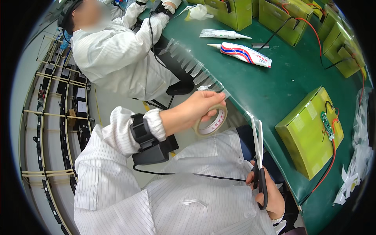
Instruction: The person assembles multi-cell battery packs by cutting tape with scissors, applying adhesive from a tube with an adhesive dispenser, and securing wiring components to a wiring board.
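Observation:
My left hand [201,105] pinches a roll of clear tape [215,126] at the table's edge, thumb and fingers near its upper rim. A see-through strip [239,105] runs along the edge from these fingers toward the scissors. My right hand [274,197] grips the black handles of the scissors [259,154]; their pale blades point up at the edge, slightly apart. Several cut tape strips [196,69] hang in a row from the edge beyond my left hand. Right of the scissors lies a yellow-green wrapped battery pack [303,131] with a small green circuit board [327,126] and red and black wires.
Two glue tubes, a white one [221,34] and a red-and-blue striped one [246,54], lie on the green table [274,88]. More wrapped packs [284,19] stand at the back with loose wires. Another person [113,58] works at upper left. Shelving [55,117] stands left.

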`<state>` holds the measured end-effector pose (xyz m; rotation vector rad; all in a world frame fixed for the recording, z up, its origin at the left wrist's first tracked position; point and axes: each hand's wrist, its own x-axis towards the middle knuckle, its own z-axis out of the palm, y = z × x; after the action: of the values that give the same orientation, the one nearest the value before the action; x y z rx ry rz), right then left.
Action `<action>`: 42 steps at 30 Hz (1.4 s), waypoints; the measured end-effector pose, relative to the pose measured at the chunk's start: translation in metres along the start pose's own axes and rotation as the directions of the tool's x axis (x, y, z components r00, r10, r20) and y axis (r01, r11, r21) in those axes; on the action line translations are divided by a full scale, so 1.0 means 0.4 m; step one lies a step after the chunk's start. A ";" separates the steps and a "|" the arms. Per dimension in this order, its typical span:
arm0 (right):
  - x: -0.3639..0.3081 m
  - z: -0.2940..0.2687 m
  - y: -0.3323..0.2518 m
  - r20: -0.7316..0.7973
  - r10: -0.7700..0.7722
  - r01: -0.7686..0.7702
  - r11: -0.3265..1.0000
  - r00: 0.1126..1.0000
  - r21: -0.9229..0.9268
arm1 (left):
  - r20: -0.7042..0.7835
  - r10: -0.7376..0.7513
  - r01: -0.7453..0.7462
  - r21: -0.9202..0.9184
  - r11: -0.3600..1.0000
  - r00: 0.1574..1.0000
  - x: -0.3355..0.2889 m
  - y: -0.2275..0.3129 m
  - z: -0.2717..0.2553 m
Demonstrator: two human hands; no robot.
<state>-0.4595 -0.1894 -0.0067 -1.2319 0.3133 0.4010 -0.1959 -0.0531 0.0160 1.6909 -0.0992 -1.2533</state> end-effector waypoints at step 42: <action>0.189 0.078 -0.074 -0.214 0.055 -0.139 0.904 0.975 -0.404 | 0.172 0.146 -0.152 0.019 0.988 0.974 -0.030 -0.174 -0.102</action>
<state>-0.3783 -0.1585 -0.0054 -1.6877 0.4790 0.4466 -0.2019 0.0158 -0.0277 1.5705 -0.3448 -1.2861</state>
